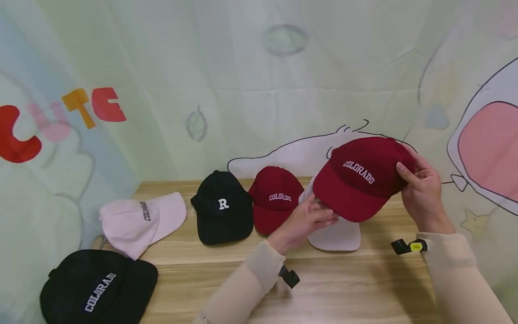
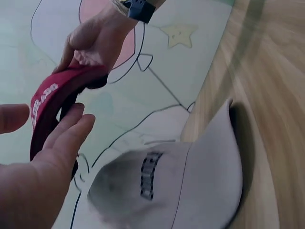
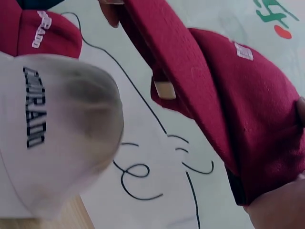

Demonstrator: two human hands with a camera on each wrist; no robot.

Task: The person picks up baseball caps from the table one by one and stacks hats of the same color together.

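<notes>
A dark red COLORADO baseball cap (image 1: 358, 180) is held in the air above the right part of the table, its brim slanting down to the left. My right hand (image 1: 425, 193) grips its crown edge, thumb on the outside and fingers behind. Under the brim's left edge, my left hand (image 1: 305, 220) has its fingers fairly straight; the left wrist view shows its thumb apart from the cap. Just below stands a white baseball cap (image 2: 147, 188), partly hidden in the head view by the raised cap and my left hand.
Left of the white cap stand a second red cap (image 1: 275, 180) and a black cap with an R (image 1: 224, 220). Farther left lie a pale pink cap (image 1: 129, 220) and a black COLORADO cap (image 1: 81, 288). A printed curtain (image 1: 243, 90) hangs behind the wooden table (image 1: 344, 288).
</notes>
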